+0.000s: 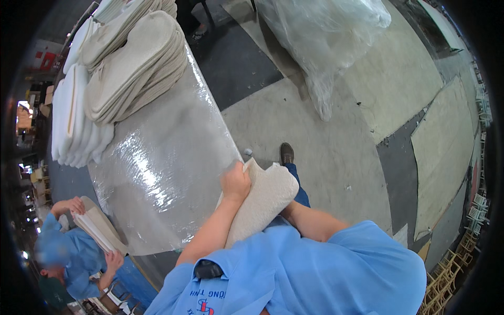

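Note:
A beige, textured fabric cushion [265,197] is held upright in front of me, beside the table's near right corner. My left hand [236,181] is closed on its upper left edge, fingers curled round the fabric. The right forearm [315,220] reaches behind or into the cushion; that hand's fingers are hidden by it. Whether the piece is a cover alone or has padding inside I cannot tell.
A plastic-wrapped table [173,157] lies ahead left, carrying stacked beige cushion pieces [136,63] and white padding [79,121]. At left, a co-worker [73,262] in blue handles a similar beige piece. A clear plastic bag [331,42] stands on the floor ahead; chair frames [451,273] line the right.

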Motion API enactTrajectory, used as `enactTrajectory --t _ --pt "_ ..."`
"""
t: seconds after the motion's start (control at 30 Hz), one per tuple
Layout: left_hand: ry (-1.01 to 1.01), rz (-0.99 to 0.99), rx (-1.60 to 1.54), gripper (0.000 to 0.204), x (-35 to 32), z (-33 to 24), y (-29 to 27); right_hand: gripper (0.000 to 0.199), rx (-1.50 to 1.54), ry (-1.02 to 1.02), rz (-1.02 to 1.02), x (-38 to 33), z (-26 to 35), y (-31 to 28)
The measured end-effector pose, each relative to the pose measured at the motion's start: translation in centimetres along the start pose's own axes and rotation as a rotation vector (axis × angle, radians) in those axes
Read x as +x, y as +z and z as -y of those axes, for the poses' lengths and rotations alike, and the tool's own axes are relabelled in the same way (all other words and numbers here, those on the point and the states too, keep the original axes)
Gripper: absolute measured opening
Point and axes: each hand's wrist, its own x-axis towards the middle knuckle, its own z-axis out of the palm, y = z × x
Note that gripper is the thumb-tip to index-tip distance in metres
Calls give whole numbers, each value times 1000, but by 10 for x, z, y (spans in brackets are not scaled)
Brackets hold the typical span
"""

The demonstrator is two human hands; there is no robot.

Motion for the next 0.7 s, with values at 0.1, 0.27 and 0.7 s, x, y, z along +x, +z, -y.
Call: enactTrajectory --t 0.1,0.27,0.7 --pt "35 3 2 17 0 1 9 37 -93 6 -58 9 1 -3" --pt "148 -43 40 13 3 12 16 36 -192 44 -126 6 -6 -4" --pt "117 0 113 11 7 1 13 36 -423 -47 -154 24 8 2"
